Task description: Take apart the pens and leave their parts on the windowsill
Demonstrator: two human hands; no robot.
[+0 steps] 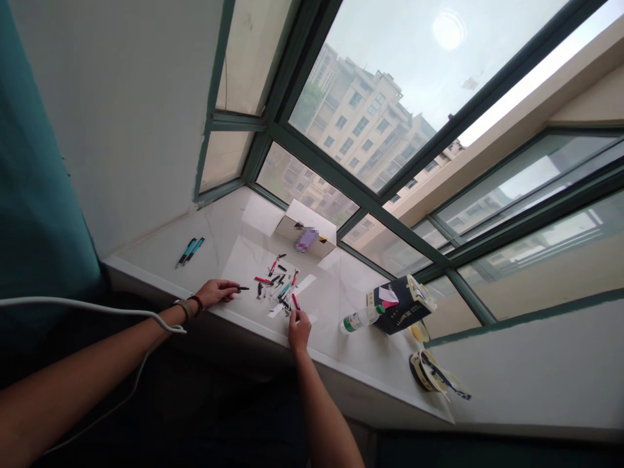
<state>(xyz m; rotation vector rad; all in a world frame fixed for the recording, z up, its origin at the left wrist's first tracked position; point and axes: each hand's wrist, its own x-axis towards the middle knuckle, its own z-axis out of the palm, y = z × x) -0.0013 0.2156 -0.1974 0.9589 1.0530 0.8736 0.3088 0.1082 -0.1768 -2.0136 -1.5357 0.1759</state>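
Observation:
My left hand (217, 294) is over the front of the white sill, its fingertips closed on a small black pen part (243, 288). To its right, my right hand (299, 330) pinches a red pen barrel (295, 301) that points away from me. Just beyond both hands lies a loose scatter of pen parts (277, 281): red and blue barrels, black grips and small thin pieces. Two blue-and-black pens (190, 252) rest side by side at the far left. Strips of white paper (305, 284) lie among the parts.
An open white box (302, 224) stands against the window behind the parts. On the right are a clear plastic bottle (358, 320) with a green cap, a dark carton (400, 304) and a round tub (425, 372). A white cable (121, 311) crosses above my left forearm.

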